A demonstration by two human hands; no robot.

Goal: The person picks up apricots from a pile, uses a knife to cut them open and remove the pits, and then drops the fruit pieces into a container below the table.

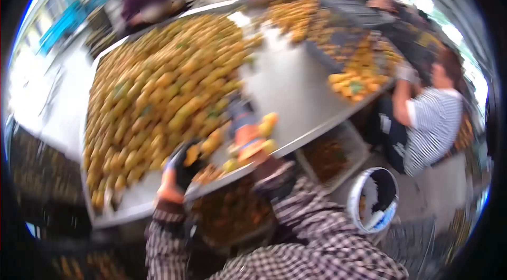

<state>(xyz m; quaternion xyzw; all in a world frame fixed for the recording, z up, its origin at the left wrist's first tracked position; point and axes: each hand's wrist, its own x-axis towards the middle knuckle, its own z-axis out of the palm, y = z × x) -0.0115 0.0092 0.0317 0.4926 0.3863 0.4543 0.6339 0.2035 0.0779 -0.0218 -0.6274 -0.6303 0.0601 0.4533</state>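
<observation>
My left hand (pixel 185 166), in a dark glove with an orange cuff, curls around a yellow-orange fruit (pixel 193 154) at the near edge of the metal table. To its right, my right hand (pixel 244 124) stretches forward low over the tabletop, its gloved fingers pointing away from me and smeared by motion. Loose yellow fruits (pixel 268 124) lie beside the right hand. A large heap of greenish-yellow fruit (pixel 158 90) spreads in front of both hands, and small orange pieces (pixel 207 174) lie between them on the rim.
Under the table's edge stand a crate of brownish scraps (pixel 232 211) and another crate (pixel 327 161). A white bucket (pixel 375 201) is on the floor at right. One person (pixel 433 116) in a striped shirt works by a second fruit pile (pixel 359 79); others are across the table.
</observation>
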